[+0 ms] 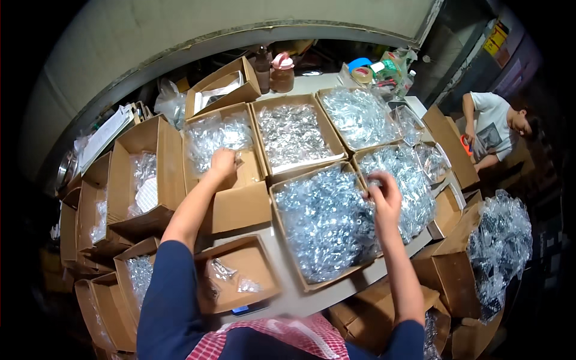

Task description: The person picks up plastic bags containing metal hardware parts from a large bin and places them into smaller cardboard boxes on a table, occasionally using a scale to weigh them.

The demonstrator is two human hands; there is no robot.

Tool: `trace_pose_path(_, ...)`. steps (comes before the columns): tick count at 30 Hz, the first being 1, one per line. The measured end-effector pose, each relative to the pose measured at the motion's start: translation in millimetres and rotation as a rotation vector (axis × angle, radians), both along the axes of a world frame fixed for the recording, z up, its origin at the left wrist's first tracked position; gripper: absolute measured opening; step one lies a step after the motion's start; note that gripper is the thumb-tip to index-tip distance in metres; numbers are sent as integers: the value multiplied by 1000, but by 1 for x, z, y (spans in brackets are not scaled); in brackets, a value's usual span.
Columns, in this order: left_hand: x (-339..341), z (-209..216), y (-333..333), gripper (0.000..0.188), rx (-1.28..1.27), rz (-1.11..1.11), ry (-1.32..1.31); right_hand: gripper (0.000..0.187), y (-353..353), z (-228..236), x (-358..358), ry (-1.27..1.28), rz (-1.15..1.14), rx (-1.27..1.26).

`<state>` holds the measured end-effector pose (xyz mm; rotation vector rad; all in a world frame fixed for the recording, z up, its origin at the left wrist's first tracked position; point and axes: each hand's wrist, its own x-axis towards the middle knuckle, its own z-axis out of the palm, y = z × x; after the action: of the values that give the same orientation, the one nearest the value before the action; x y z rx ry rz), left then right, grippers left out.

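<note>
My left hand [224, 163] reaches into a cardboard box [225, 207] of small clear plastic bags [219, 132]. Its fingers are curled closed at the near edge of the bags, and what they hold is hidden. My right hand [387, 198] is over the shared edge of two boxes, one heaped with bluish-silver small bags [327, 222], the other with more shiny bags [405, 180]. Thumb and fingers are bent together there; anything between them is too small to make out. Close to my body, a shallow cardboard box [255, 264] holds a few clear packets [222, 269].
Boxes of silvery packets [294, 129] and clear bags [360, 117] stand farther back. More open cartons [171, 162] line the left; an overfull carton [450, 282] is at right. Behind are a pink-lidded jar [282, 73] and tape rolls [362, 73]. Another person [495, 123] holds orange-handled scissors [466, 145].
</note>
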<state>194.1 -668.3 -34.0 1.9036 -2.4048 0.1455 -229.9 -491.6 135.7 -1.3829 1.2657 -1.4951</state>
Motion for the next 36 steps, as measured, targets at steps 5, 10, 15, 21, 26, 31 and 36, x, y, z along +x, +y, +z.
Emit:
trace_pose_path(5, -34, 43, 19, 26, 424, 399, 1462, 25, -200, -72, 29, 762, 240, -190)
trace_pose_path(10, -93, 130, 69, 37, 721, 350, 1803, 20, -300, -151, 50, 1480, 369, -87)
trace_pose_path(15, -64, 97, 81, 37, 903, 381, 2055, 21, -294, -98, 78, 1024, 282, 49)
trace_pose_path(21, -115, 127, 60, 70, 1025, 279, 2224, 37, -247, -3, 46, 243, 776, 72)
trace_pose_path(26, -124, 102, 22, 35, 923, 278, 2382, 49, -329, -76, -53, 976, 38, 78)
trace_pose_path(31, -121, 133, 36, 41, 758, 333, 2730, 34, -316, -122, -57, 1332, -128, -162)
trace_pose_path(36, -124, 143, 59, 40, 784, 209, 2705, 14, -309, -91, -79, 957, -43, -62)
